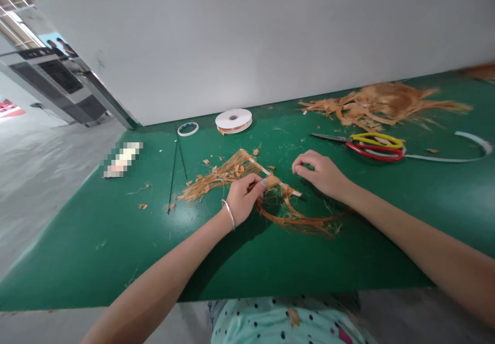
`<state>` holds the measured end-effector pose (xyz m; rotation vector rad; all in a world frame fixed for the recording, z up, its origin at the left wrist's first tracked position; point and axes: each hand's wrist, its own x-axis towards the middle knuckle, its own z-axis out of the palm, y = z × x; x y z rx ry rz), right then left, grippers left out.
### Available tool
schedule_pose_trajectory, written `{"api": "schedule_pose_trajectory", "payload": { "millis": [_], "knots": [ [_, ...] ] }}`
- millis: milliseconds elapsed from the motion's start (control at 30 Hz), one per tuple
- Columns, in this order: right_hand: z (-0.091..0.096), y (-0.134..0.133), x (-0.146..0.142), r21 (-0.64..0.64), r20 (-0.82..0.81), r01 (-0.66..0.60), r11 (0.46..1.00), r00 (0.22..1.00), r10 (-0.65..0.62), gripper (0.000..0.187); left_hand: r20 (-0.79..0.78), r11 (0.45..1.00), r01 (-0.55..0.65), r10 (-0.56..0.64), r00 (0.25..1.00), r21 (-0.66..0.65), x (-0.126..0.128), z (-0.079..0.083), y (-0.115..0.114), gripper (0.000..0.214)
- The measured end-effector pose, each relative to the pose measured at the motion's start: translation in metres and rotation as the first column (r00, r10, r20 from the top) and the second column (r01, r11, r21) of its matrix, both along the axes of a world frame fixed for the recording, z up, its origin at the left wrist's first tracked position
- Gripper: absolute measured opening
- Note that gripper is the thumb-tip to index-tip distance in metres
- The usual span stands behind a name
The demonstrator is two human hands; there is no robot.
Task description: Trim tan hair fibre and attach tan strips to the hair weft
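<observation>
My left hand (244,194), with a bracelet at its wrist, pinches a strip of orange-brown ribbon (273,181) between thumb and fingers. Under the strip runs a thin white strip (260,165), slanting down to the right. Frayed orange-brown fibres (216,176) spread left of it, and a looped bundle of fibres (297,221) curves below on the right. Just right of the white strip hovers my right hand (322,174), its fingers curled in; whether anything lies inside them is hidden. Scissors (373,145) with yellow and red handles lie beyond it.
A ribbon spool (234,119) and a roll of tape (188,129) lie near the grey wall. Two thin dark rods (174,176) rest at left. At the back right is a heap of fibres (381,104), with a pale curled strip (444,158) by the scissors. Scraps dot the green table (127,251).
</observation>
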<state>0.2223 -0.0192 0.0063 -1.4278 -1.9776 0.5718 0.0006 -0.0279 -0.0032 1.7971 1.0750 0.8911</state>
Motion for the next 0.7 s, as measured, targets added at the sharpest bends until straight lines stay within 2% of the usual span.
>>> {"api": "schedule_pose_trajectory", "payload": {
  "millis": [67, 200, 267, 400, 533, 700],
  "knots": [
    [-0.001, 0.000, -0.001, -0.027, -0.017, -0.018, 0.999, 1.000, 0.017, 0.022, -0.010, 1.000, 0.010, -0.010, 1.000, 0.007, 0.001, 0.000, 0.000, 0.030],
    [-0.002, -0.006, -0.014, -0.023, -0.013, -0.198, 0.980, 0.980, 0.198, 0.026, -0.058, 0.999, 0.037, -0.036, 0.998, 0.032, 0.002, 0.003, -0.002, 0.030],
    [-0.002, -0.009, -0.018, -0.001, 0.006, -0.228, 0.974, 0.974, 0.228, 0.028, -0.080, 0.998, 0.050, -0.046, 0.996, 0.044, 0.002, 0.004, -0.003, 0.030],
    [-0.002, -0.006, -0.011, 0.066, 0.047, -0.177, 0.982, 0.984, 0.174, 0.027, -0.089, 0.998, 0.049, -0.046, 0.995, 0.033, 0.001, 0.004, -0.003, 0.032],
    [-0.003, -0.001, -0.001, 0.031, 0.057, -0.080, 0.996, 0.995, 0.078, 0.028, -0.088, 0.999, 0.043, -0.040, 0.995, 0.029, 0.001, 0.003, -0.003, 0.032],
    [-0.004, -0.007, -0.014, 0.039, 0.047, -0.188, 0.981, 0.981, 0.186, 0.026, -0.097, 0.997, 0.058, -0.054, 0.994, 0.043, 0.001, 0.002, -0.003, 0.031]
  ]
}}
